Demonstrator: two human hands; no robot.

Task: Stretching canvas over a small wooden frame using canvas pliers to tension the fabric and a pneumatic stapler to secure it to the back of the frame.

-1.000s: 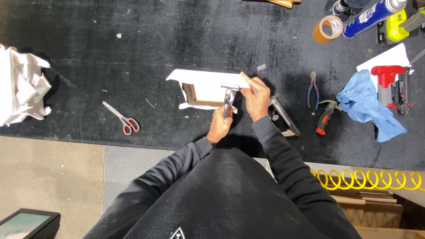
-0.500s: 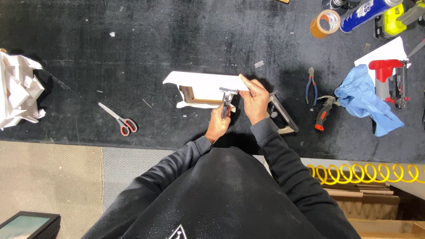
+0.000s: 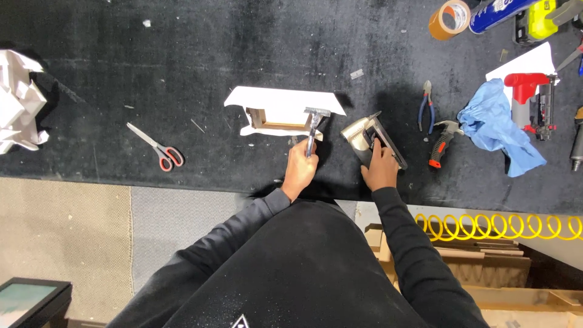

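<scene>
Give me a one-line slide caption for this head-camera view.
Left hand presses a metal tool against a paper-wrapped wooden frame while the right hand grips a staple gun on black felt.

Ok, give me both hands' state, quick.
Left hand: closed around the handle of a metal tool at the paper-wrapped frame.
Right hand: resting on the staple gun, fingers over it.

Red-handled scissors [image 3: 156,147], pliers [image 3: 426,104], blue cloth [image 3: 499,126] and tape roll [image 3: 449,19] lie apart

Left hand [image 3: 299,170] grips pliers [image 3: 313,127] at the canvas frame [image 3: 282,109]; right hand [image 3: 381,167] — on the staple gun [image 3: 370,140].
</scene>
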